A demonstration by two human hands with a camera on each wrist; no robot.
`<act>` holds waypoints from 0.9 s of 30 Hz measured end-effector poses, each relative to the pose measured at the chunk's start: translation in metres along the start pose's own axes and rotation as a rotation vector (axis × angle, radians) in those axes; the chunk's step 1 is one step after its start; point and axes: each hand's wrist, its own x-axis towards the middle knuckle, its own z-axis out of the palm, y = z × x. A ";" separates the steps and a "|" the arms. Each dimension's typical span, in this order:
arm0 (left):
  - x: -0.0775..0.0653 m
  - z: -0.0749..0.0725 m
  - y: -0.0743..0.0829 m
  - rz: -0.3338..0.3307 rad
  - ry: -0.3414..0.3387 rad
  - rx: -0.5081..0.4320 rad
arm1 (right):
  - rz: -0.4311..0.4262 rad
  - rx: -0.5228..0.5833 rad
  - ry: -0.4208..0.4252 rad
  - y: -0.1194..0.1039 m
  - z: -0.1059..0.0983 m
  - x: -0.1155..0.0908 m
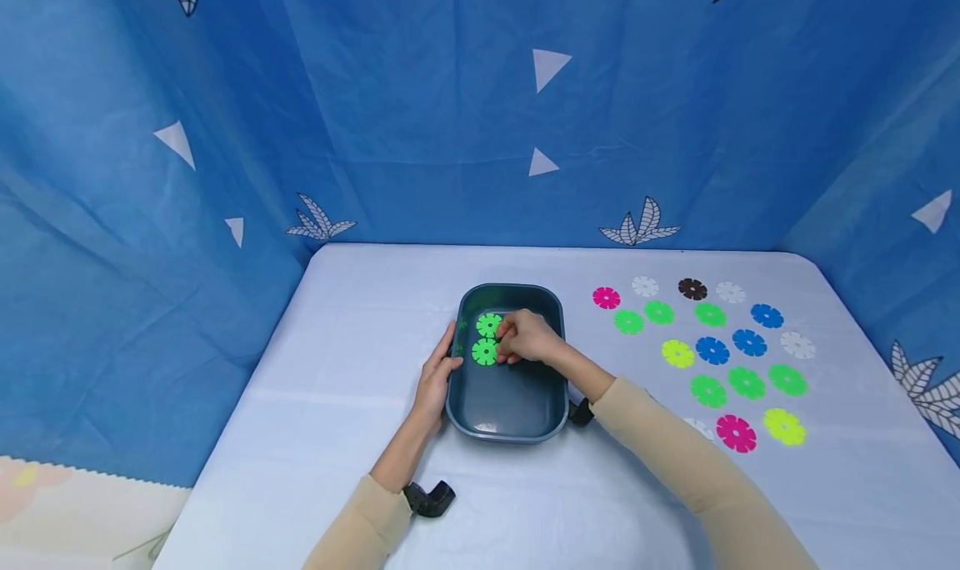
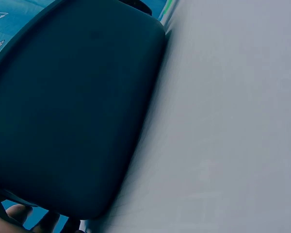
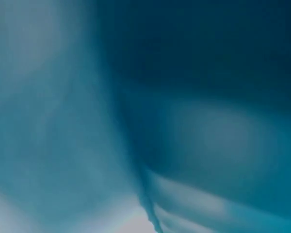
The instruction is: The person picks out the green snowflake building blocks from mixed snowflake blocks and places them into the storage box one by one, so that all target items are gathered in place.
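A dark teal plastic bin (image 1: 486, 431) stands on the white table. My left hand (image 1: 433, 382) grips its left side, thumb at the rim and fingers along the outer wall. In the left wrist view, fingertips (image 2: 44, 221) show past the bin's wall (image 2: 77, 111). Over the inside of the bin, my right hand (image 1: 528, 335) bends its fingers and pinches at the right edge of a green snowflake disc (image 1: 484, 352). Another green disc (image 1: 488, 325) lies just beyond that one. The right wrist view is blurred, with the bin's dark wall (image 3: 199, 48) filling much of it.
On the table's right side lie several loose discs: pink (image 1: 736, 433), yellow (image 1: 678, 353), blue (image 1: 712, 351), green (image 1: 746, 382), white (image 1: 797, 344) and dark brown (image 1: 692, 288). A blue patterned curtain (image 1: 465, 120) surrounds the table's back and sides. Each wrist carries a black camera (image 1: 431, 499).
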 end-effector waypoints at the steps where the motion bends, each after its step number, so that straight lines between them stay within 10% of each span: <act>1: 0.000 0.000 0.000 0.003 -0.003 0.000 | -0.018 0.003 0.001 0.000 -0.002 -0.001; 11: 0.001 0.000 0.000 -0.003 0.008 0.017 | -0.123 0.059 -0.016 -0.017 -0.038 -0.028; 27: 0.001 0.000 0.001 -0.022 0.018 0.007 | 0.120 -0.103 0.195 0.034 -0.139 -0.070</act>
